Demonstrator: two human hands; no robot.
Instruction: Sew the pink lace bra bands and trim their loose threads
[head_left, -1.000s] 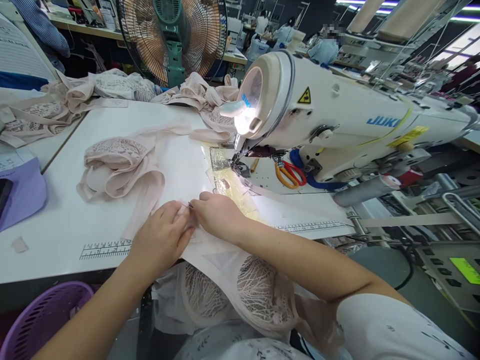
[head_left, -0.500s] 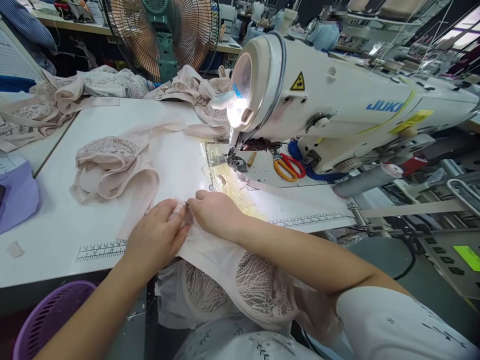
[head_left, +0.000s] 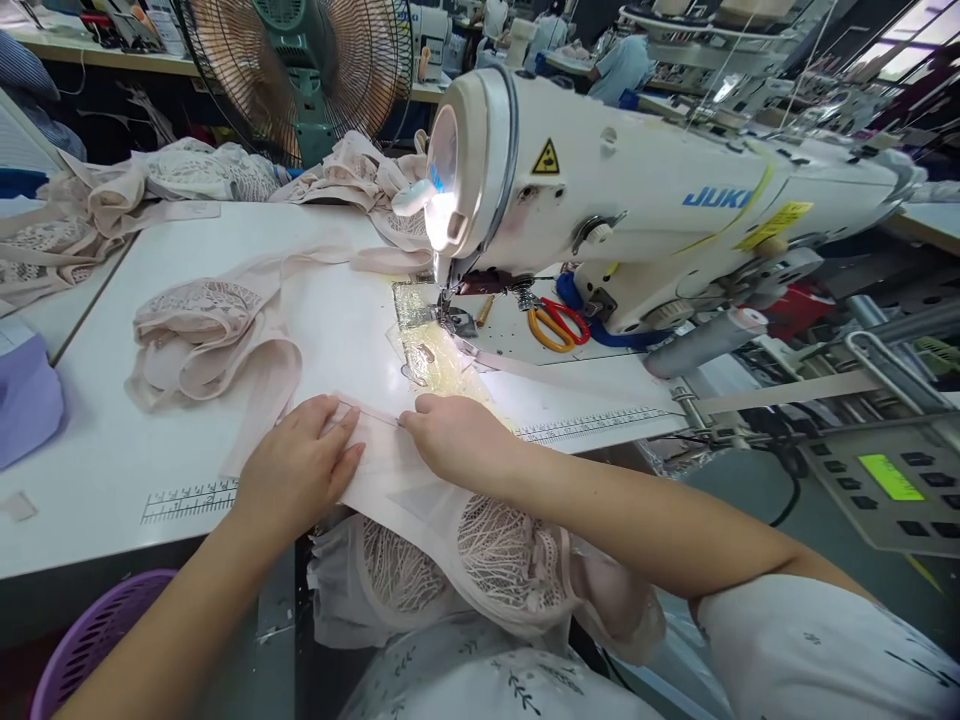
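A pale pink lace bra (head_left: 510, 560) hangs over the table's front edge into my lap, its upper band edge lying on the white tabletop. My left hand (head_left: 304, 455) grips that edge at the left, fingers pressed together on the fabric. Further right, my right hand (head_left: 457, 435) pinches the same edge, so a short stretch runs straight between the hands. Beyond them stands a white sewing machine (head_left: 600, 190), its needle area lit and apart from the held cloth. Another pink bra (head_left: 214, 335) lies folded on the table to the left.
Orange- and red-handled scissors (head_left: 559, 326) lie under the machine arm. More bras (head_left: 360, 175) are heaped along the back, before a fan (head_left: 300, 75). A purple basket (head_left: 97, 640) stands below left; a control panel (head_left: 885, 490) is at right. A printed ruler (head_left: 600, 425) follows the front edge.
My right hand has moved right, away from my left, and the bra edge between them is now stretched out straight. The view has shifted slightly to the right.
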